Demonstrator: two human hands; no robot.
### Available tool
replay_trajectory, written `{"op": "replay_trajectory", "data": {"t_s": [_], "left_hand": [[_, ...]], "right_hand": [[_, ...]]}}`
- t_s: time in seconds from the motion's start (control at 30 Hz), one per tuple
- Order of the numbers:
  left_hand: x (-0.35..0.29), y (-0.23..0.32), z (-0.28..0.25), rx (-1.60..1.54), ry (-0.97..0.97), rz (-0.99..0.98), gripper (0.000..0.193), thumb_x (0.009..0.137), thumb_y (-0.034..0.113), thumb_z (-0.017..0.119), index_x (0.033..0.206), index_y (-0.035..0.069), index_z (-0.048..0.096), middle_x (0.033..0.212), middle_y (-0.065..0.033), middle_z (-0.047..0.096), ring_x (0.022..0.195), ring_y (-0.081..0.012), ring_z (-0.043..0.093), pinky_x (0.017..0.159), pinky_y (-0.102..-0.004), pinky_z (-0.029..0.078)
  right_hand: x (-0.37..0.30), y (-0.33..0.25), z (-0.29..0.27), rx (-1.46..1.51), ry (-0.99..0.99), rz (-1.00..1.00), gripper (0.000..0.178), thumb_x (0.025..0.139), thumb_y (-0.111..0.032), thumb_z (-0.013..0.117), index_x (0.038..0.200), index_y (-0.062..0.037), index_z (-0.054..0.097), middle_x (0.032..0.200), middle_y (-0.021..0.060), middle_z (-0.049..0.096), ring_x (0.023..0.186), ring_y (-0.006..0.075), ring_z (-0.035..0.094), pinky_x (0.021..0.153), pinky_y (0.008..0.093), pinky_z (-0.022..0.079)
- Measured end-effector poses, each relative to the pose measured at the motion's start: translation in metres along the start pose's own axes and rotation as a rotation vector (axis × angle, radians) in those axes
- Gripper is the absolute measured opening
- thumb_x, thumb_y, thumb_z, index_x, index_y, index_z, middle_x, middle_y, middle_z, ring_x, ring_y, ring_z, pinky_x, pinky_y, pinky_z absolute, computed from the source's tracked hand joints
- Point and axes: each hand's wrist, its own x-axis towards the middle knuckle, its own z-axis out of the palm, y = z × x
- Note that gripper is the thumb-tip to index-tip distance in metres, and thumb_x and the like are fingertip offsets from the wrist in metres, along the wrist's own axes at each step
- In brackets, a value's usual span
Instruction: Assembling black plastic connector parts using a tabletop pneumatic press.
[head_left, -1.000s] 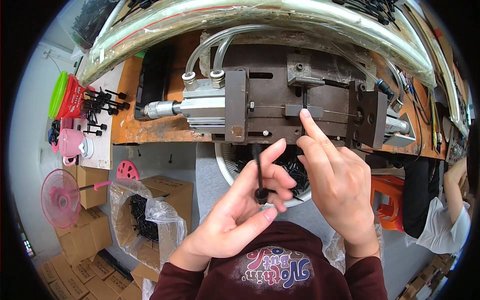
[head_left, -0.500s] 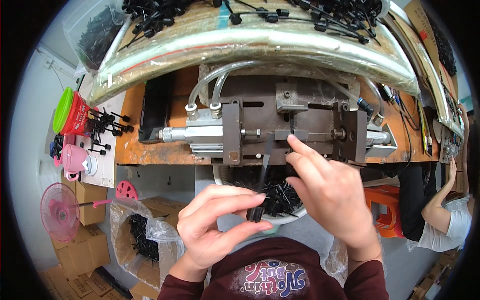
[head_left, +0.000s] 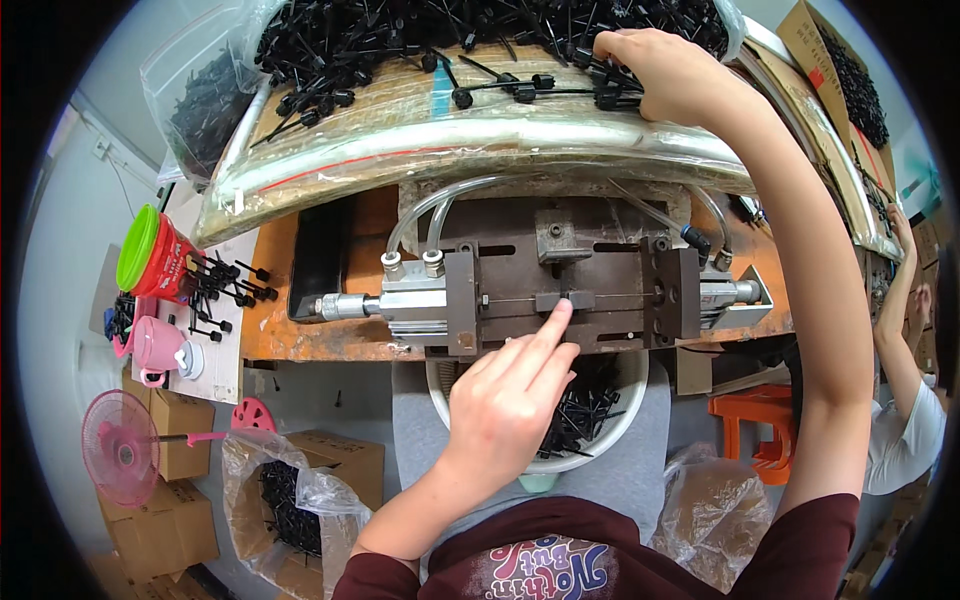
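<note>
My left hand (head_left: 510, 405) reaches up to the machine with its index finger stretched out. That fingertip rests on a small dark block (head_left: 578, 300) in the middle of the metal fixture (head_left: 600, 270). The other fingers are bent, and nothing shows in them. My right hand (head_left: 680, 80) reaches far across to the pile of black knobbed plastic rods (head_left: 400, 40) on the raised, film-wrapped shelf (head_left: 480, 125). Its finger and thumb are apart, among rods at the pile's right front; the fingertips are partly hidden.
Air cylinders (head_left: 415, 305) with clear hoses (head_left: 435, 200) flank the fixture. A white basket (head_left: 620, 430) of black rods sits on my lap. At left stand a red tub (head_left: 170, 265), a pink cup (head_left: 160, 345) and a fan (head_left: 122, 450). An orange stool (head_left: 755, 415) and another person (head_left: 905, 400) are at right.
My left hand has let go of the black knobbed rod and moved up to the block. My right hand has left the block for the pile on the shelf.
</note>
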Motion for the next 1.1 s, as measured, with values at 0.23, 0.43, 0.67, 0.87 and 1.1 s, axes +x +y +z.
{"op": "replay_trajectory", "data": {"t_s": [0.23,0.43,0.67,0.87,1.1], "left_hand": [[0.004,-0.002,0.005,0.054,-0.032,0.030,0.025,0.067,0.009,0.076,0.089,0.003,0.066,0.121,-0.0128,0.063,0.071,-0.0189,0.065,0.063,-0.0279,0.050],[0.003,-0.001,0.006,0.067,-0.055,0.007,0.023,0.067,0.011,0.077,0.087,0.004,0.067,0.121,-0.0119,0.064,0.058,-0.0175,0.062,0.057,-0.0264,0.048],[0.003,-0.002,0.006,0.056,-0.054,0.007,0.024,0.067,0.012,0.078,0.087,0.006,0.067,0.119,-0.0097,0.065,0.054,-0.0174,0.060,0.054,-0.0254,0.047],[0.004,-0.001,0.003,0.057,-0.059,0.000,0.023,0.067,0.013,0.078,0.087,0.006,0.067,0.119,-0.0091,0.065,0.053,-0.0178,0.059,0.054,-0.0256,0.048],[-0.002,0.002,-0.006,-0.039,-0.082,0.023,0.025,0.069,0.016,0.077,0.090,0.007,0.068,0.119,-0.0092,0.065,0.055,-0.0178,0.061,0.054,-0.0264,0.049]], "right_hand": [[0.014,0.001,-0.002,-0.002,-0.106,-0.066,0.038,0.063,0.006,0.067,0.100,0.0002,0.061,0.108,0.0111,0.062,0.103,0.0295,0.059,0.088,0.0393,0.049],[0.005,0.013,0.000,0.074,0.119,-0.250,0.026,0.066,0.000,0.069,0.090,0.0018,0.062,0.101,0.0128,0.061,0.089,0.0281,0.061,0.081,0.0373,0.050],[0.006,0.023,-0.016,0.573,0.072,-0.024,0.033,0.079,-0.006,0.065,0.111,-0.0033,0.058,0.073,0.0042,0.058,0.059,0.0106,0.053,0.055,0.0266,0.047],[0.007,0.030,-0.019,0.967,0.106,0.027,0.030,0.084,-0.013,0.065,0.113,-0.0059,0.062,0.078,0.0003,0.061,0.057,0.0051,0.052,0.056,0.0202,0.045],[0.008,0.034,-0.012,1.350,0.238,0.277,0.030,0.084,-0.025,0.073,0.102,-0.0022,0.067,0.082,-0.0014,0.061,0.065,0.0028,0.056,0.061,0.0140,0.049]]}}
